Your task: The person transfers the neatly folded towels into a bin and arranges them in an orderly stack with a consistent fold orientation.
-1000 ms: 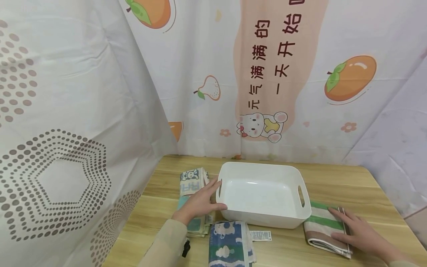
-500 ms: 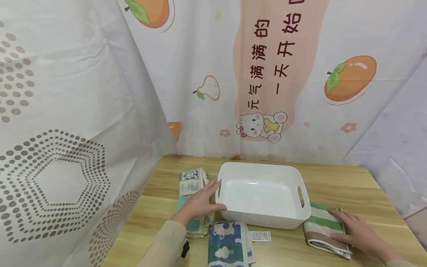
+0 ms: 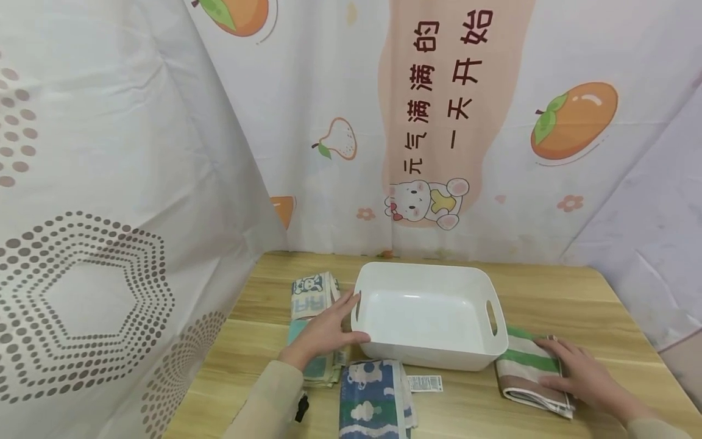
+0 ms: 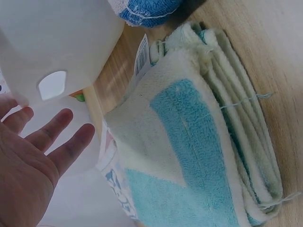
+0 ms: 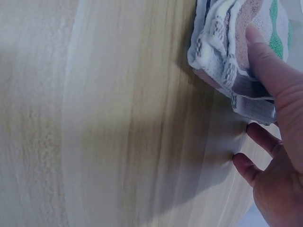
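Observation:
A white plastic basin (image 3: 428, 360) with cut-out handles stands mid-table. My left hand (image 3: 323, 332) rests at its left side, fingers extended near the handle hole and thumb at the near rim. Under that forearm lies a folded cream-and-teal towel (image 4: 175, 137). To the basin's right, my right hand (image 3: 587, 375) holds the edge of a folded towel (image 3: 526, 366) with green, white and brown stripes. The right wrist view has the thumb on top of this towel (image 5: 244, 28), two fingertips against the table, and the remaining fingers hidden.
A blue-and-green patterned folded towel (image 3: 367, 402) lies in front of the basin, with a white label (image 3: 425, 383) sticking out. A small black object (image 3: 301, 407) is beside my left sleeve. Printed curtains (image 3: 329, 183) hang behind and left of the wooden table (image 3: 548, 292).
The head view has tilted and shifted slightly. My right fingers have drawn in on the striped towel, and its far right corner now lifts a little. The left hand stays at the basin.

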